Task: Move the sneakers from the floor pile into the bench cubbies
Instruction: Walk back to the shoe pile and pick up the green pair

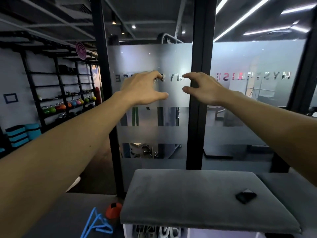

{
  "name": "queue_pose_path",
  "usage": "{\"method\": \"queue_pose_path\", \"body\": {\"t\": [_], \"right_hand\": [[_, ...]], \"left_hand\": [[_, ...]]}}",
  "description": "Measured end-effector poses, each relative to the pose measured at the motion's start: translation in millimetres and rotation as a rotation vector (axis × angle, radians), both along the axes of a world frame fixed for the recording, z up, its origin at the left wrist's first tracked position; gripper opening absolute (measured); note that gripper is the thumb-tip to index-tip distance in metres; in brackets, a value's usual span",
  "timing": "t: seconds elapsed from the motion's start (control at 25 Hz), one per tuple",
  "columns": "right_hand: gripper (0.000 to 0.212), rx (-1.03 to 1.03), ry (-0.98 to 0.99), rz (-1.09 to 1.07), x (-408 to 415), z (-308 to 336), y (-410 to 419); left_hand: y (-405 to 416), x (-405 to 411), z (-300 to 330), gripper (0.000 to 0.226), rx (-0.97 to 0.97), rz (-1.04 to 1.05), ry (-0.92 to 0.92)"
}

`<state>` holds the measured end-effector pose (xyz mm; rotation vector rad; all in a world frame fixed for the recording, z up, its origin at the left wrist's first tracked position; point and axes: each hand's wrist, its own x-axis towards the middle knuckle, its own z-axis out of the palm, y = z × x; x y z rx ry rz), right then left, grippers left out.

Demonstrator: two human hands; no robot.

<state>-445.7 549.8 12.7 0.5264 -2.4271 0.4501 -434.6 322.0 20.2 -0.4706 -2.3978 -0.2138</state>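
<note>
Both my arms are stretched out in front of me, my left hand (142, 89) and right hand (203, 88) raised before the frosted glass partition (154, 62), fingers loosely curved and holding nothing. Below them is the grey cushioned bench (188, 194) with a small black object (245, 195) lying on top. The sneakers (156, 231) sit in the cubby under the cushion, at the bottom edge of view

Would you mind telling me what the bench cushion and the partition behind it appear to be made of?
The bench cushion looks like grey velvet or suede-like fabric: matte, with brushed shading. The partition appears to be glass with frosted film bands, in black, probably metal, frames.
</note>
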Motion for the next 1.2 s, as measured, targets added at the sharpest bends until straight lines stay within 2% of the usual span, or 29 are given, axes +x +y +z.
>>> {"method": "queue_pose_path", "body": {"t": [0.12, 0.32, 0.56, 0.88, 1.2], "right_hand": [[0.051, 0.022, -0.056, 0.036, 47.1, 10.5, -2.6], [0.051, 0.082, -0.126, 0.121, 116.4, -7.5, -13.6], [0.054, 0.138, -0.164, 0.250, 177.5, 2.7, -61.4], [0.054, 0.144, -0.089, 0.435, 224.0, 23.7, -229.6], [0.054, 0.130, -0.142, 0.568, 222.2, -2.3, -446.7]], "left_hand": [[-1.0, 52.5, 13.5, 0.069, 0.018, 0.037, -0.016], [-15.5, 136.1, -4.3, 0.074, 0.018, 0.118, -0.121], [-68.8, 228.6, -3.9, 0.071, 0.043, 0.229, -0.181], [-233.7, 321.3, 4.9, 0.069, 0.083, 0.451, -0.159], [-431.2, 357.4, -9.1, 0.068, 0.038, 0.610, -0.225]]}}
